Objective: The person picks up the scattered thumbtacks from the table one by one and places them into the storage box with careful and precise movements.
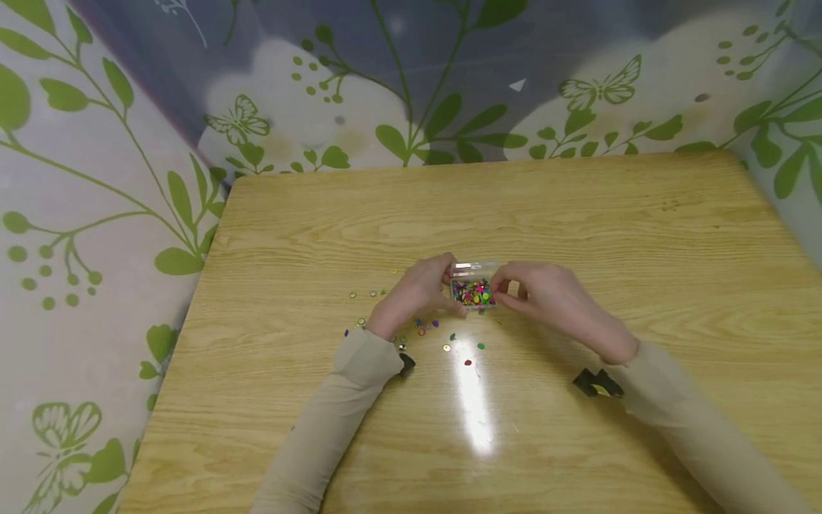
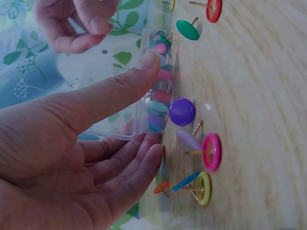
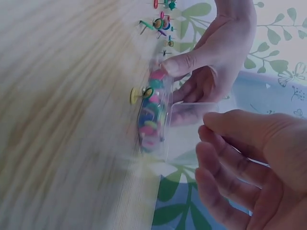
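Note:
A small clear plastic box (image 1: 474,305) filled with colourful thumbtacks (image 1: 476,292) stands on the table, its clear lid (image 1: 474,269) raised at the back. My left hand (image 1: 414,291) grips the box at its left end, thumb at the front and fingers behind. At the right end of the box is my right hand (image 1: 552,289), fingers bent, with thumb and index fingertips together beside the lid in the right wrist view. I cannot tell whether a tack sits between them. Close to the box in the left wrist view lie a purple thumbtack (image 2: 182,111) and a green thumbtack (image 2: 187,29).
Several loose thumbtacks lie around and under my left wrist, including a red tack (image 1: 468,363) and a green tack (image 1: 481,346) in front of the box. The wooden table (image 1: 578,214) meets a patterned wall (image 1: 359,107) at the back and left.

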Demonstrator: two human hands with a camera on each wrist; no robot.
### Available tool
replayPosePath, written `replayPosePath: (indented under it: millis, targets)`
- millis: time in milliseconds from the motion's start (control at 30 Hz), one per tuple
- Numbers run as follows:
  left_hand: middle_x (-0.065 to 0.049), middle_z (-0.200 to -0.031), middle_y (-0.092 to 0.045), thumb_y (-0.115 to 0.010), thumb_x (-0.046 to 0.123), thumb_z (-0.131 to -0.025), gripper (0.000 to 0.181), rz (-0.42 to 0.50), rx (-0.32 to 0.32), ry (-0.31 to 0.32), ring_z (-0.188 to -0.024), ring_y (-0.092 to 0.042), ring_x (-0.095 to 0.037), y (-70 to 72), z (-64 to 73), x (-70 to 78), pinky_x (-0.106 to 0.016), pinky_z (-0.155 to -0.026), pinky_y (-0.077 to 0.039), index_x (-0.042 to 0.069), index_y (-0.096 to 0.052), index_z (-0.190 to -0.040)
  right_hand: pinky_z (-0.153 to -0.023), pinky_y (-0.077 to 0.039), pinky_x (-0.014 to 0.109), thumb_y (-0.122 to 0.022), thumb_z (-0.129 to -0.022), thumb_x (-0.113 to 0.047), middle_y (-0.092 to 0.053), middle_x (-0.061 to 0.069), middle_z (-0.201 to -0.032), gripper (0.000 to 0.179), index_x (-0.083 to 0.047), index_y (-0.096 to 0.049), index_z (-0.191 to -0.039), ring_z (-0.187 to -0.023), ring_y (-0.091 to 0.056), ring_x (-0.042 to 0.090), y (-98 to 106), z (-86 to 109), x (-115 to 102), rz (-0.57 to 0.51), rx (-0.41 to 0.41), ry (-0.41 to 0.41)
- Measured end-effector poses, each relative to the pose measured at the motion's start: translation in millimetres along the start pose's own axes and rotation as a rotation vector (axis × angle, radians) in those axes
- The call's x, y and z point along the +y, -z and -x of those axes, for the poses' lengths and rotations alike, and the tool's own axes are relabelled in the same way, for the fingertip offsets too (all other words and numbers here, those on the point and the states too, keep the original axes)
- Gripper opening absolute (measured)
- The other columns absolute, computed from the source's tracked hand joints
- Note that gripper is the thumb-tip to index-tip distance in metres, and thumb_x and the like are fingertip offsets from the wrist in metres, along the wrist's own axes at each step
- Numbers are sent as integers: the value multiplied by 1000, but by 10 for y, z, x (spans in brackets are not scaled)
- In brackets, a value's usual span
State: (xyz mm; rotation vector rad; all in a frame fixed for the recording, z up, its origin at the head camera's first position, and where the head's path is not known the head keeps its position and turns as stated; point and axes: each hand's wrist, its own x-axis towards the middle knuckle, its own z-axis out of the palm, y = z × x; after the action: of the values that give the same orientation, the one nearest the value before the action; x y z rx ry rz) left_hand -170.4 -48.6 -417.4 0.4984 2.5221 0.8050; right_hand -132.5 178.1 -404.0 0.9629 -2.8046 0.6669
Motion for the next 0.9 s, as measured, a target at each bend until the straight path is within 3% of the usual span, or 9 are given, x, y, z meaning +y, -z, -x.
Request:
replayPosePath:
  millis: [267, 633, 767, 900]
  targets:
    - [-3, -113, -61, -91, 30, -75, 60, -7, -2, -8, -98, -57, -19, -1, 16, -15, -32, -85, -51, 10, -55, -118, -44, -35, 19, -80, -87, -14, -74, -1, -87, 10, -14, -79, -97, -55, -54, 4, -69, -143, -72, 11, 50, 35]
    - [-3, -115, -61, -91, 30, -76, 61, -7, -8, -9, -99, -57, -19, 8, 30, 13, -32, -87, -51, 10, -54, -120, -42, -34, 21, -79, -88, -13, -75, -1, -90, 15, -14, -77, -102, -50, -45, 3, -75, -116, -29, -5, 90, 23]
    - [-2, -113, -60, -91, 30, -75, 59, 1, -4, 2, -97, -57, -19, 7, 30, 14, -32, -85, -52, 10, -54, -117, -45, -39, 22, -80, -87, -12, -74, -2, -89, 12, -15, -76, -98, -53, -51, 4, -55, -64, 15, 7, 78, 10]
    - [-2, -110, -60, -91, 30, -75, 58, 1, -1, -1, -95, -57, -19, 5, 30, 7, -30, -83, -51, 10, -54, -114, -49, -43, 22, -80, -86, -11, -74, -4, -86, 10, -16, -76, -94, -57, -55, 3, -29, -1, 40, 11, 2, 14]
